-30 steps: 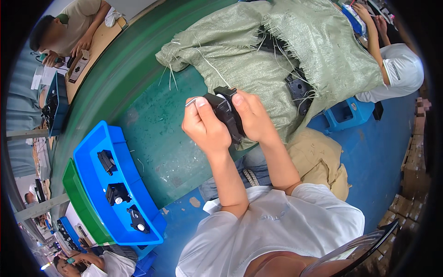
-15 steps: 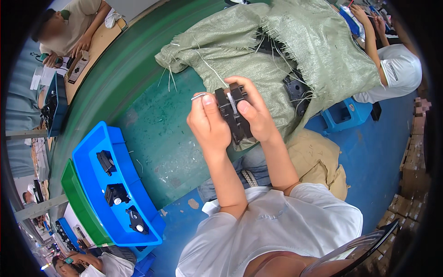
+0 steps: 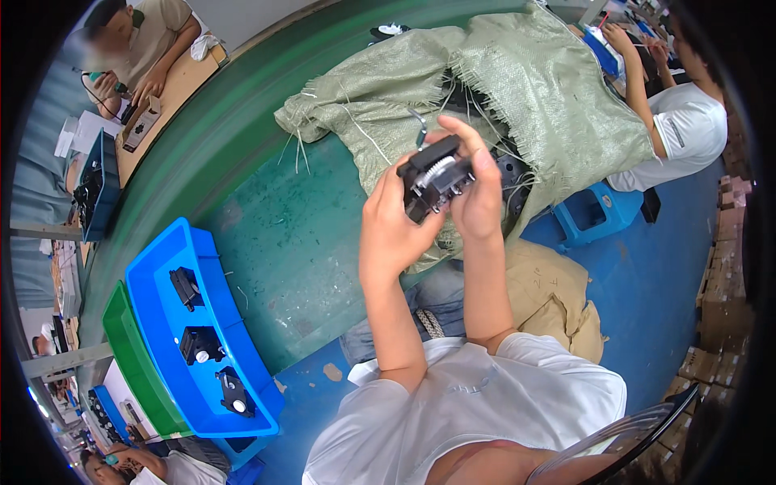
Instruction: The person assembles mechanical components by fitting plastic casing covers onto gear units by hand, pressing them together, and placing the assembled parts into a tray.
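Observation:
I hold a black mechanical part (image 3: 420, 184) with a pale toothed wheel (image 3: 440, 171) in front of me, above the green worktable (image 3: 299, 242). My left hand (image 3: 392, 230) is closed round its left side. My right hand (image 3: 482, 198) grips it from the right, with the forefinger reaching over the top. A thin bent metal rod (image 3: 422, 129) sticks up above the part; whether it is fixed to the part or held by my fingers, I cannot tell. Behind my hands lies a pale green woven sack (image 3: 550, 89), its frayed mouth showing more black parts (image 3: 511, 174).
To the left stands a blue bin (image 3: 259, 356) with three black parts (image 3: 200, 346) in it, beside a green bin (image 3: 133, 356). A blue stool (image 3: 602, 214) and a tan sack (image 3: 550, 279) are at right. Co-workers sit at far left, lower left and far right.
Both hands have moved right and turned the black part, so its toothed wheel now faces me more. The bent rod has swung from the left fingers to above the part.

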Action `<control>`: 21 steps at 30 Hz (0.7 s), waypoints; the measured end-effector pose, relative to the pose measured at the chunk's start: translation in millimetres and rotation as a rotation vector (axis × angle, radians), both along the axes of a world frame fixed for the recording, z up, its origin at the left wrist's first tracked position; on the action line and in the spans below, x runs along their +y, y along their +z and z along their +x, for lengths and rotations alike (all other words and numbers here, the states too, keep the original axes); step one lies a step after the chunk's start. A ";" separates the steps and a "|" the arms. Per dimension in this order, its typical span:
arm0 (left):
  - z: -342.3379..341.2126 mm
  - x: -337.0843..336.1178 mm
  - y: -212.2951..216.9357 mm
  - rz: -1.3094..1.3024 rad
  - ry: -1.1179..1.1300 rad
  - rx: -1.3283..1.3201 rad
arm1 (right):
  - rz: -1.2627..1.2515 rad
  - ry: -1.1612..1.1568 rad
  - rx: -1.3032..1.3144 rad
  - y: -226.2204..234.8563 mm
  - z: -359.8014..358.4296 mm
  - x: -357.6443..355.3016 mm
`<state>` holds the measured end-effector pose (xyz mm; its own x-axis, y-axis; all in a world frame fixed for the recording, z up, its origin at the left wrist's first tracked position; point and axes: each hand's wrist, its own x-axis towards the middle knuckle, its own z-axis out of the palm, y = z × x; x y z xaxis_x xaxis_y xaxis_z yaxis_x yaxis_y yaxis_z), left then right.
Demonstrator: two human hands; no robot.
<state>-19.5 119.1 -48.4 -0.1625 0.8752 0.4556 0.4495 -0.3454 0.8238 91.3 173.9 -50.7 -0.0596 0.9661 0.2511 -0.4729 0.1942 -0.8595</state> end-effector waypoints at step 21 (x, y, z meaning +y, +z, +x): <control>-13.6 -5.3 -5.3 0.154 0.071 0.007 | 0.089 -0.027 0.148 -7.0 -29.5 11.8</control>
<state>-33.1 113.8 -53.7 -0.2174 0.7813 0.5851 0.4828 -0.4349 0.7601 61.8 185.7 -57.7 0.0099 0.9406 0.3394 -0.5869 0.2803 -0.7596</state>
